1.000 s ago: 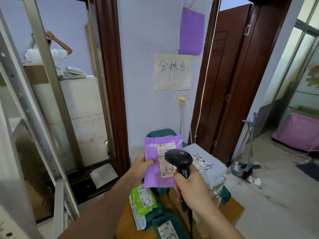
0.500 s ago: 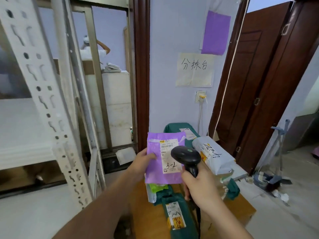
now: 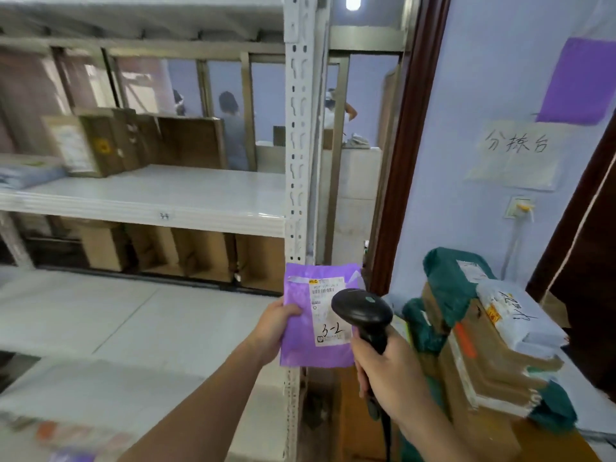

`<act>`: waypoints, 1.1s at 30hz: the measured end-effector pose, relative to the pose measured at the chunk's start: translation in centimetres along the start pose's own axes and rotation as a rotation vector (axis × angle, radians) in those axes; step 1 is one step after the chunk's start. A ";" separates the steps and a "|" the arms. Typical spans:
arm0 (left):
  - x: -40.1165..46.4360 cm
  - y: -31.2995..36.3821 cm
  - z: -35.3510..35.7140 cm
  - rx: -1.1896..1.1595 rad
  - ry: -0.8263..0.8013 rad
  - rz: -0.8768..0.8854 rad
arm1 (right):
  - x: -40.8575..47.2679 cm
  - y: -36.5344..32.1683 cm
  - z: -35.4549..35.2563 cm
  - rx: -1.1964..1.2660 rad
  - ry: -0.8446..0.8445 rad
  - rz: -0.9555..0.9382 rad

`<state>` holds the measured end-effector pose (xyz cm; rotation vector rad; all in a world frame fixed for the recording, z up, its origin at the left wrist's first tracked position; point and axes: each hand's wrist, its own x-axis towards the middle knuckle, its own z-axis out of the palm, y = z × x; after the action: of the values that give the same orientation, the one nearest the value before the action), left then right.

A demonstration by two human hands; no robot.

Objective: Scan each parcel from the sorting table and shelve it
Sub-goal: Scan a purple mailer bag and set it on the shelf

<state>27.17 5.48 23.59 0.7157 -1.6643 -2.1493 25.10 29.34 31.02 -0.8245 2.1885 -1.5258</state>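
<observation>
In the head view, the one camera here, the look has swung left since a second ago: the door and floor that filled the right side are gone, and the white rack (image 3: 300, 135) with its shelf (image 3: 150, 198) now takes up most of the frame, while the surface (image 3: 553, 448) with its heap of parcels (image 3: 493, 345) has slid to the right edge. The hands have kept their pose through the turn. The left hand (image 3: 276, 328) pinches the purple parcel (image 3: 310, 328) by its left edge, thumb on the front, holding it upright in the air in front of the rack post, label (image 3: 328, 315) facing the camera and marked 3-2. The right hand (image 3: 390, 371) is wrapped round the handle of the scanner (image 3: 361, 311), whose head sits just over the label's right side. Judging from this, the scan is done or nearly so and the turn is toward shelving; the shelf edge shows a small tag (image 3: 164, 215), blurred, so the 3-2 slot cannot be picked out yet.
</observation>
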 end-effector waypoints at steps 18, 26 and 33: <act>-14.0 9.8 -26.8 -0.093 0.386 0.220 | -2.7 -13.9 20.2 0.064 -0.293 -0.165; -13.9 13.2 -35.3 -0.145 0.470 0.286 | -0.8 -18.1 26.9 0.076 -0.323 -0.211; -9.4 17.2 -41.4 -0.150 0.447 0.347 | 4.6 -20.4 32.5 0.102 -0.310 -0.241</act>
<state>57.75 -26.99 33.95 0.7341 -1.2710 -1.6981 45.77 -2.49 38.55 -1.2352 1.8266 -1.4841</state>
